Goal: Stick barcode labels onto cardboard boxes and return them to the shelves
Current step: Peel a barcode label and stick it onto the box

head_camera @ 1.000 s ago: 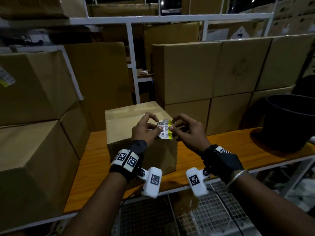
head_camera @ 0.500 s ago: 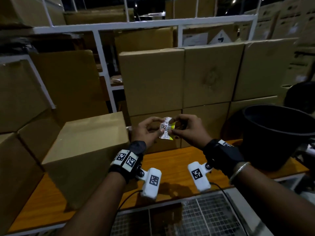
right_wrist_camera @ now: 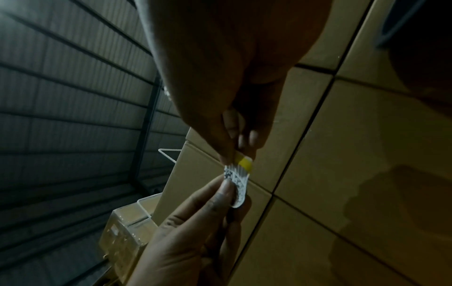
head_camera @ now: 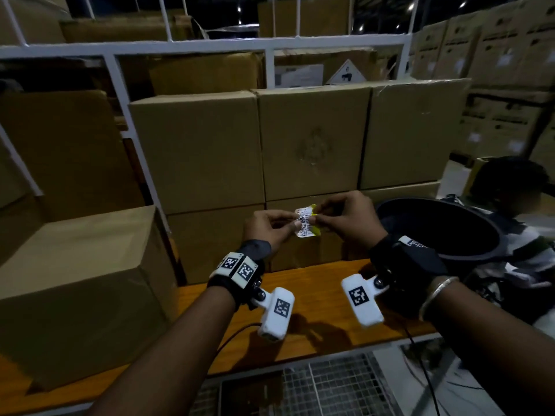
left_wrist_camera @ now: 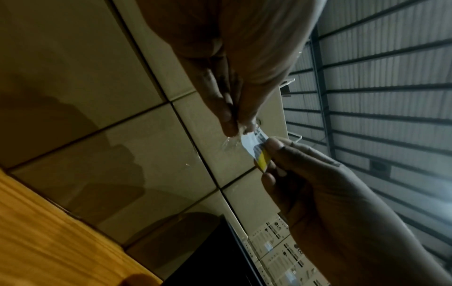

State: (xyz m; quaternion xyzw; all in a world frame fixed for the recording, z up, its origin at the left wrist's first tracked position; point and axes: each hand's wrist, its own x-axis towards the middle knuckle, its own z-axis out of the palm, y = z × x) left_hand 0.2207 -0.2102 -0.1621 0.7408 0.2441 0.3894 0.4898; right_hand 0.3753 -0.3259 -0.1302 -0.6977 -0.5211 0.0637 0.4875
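You're holding one barcode label point(head_camera: 305, 225) in mid-air between both hands, above the wooden shelf point(head_camera: 318, 277) and in front of the stacked boxes, touching neither. Your left hand point(head_camera: 268, 227) is pinching the printed white end between thumb and fingertips; your right hand point(head_camera: 348, 218) is pinching the yellow end, other fingers curled in. You look to be peeling it off its backing; a thin clear film is showing at your left fingertips in the left wrist view.

Risks, as I judge them:
- The label is already curling. If the adhesive side is folding onto itself, it's sticking shut and you're losing it.
- You're gripping the printed face; a crease or smudge there could be making the code unreadable.
- Pulling too fast from the yellow end could be tearing it.
- The loose cardboard box point(head_camera: 81, 283) is sitting well apart, at your left on the shelf. You're carrying a bare sticky label across that gap, so it could be catching on fingers or going on skewed.

Counts:
- Labels in hand: one.
- Loose boxes on the shelf: one.
- Boxes stacked behind your hands: three in the top row, at least three partly hidden below.
- Black tub point(head_camera: 435, 223) at your right: one.
- More boxes on the upper shelf and far right; too dim to be counting.
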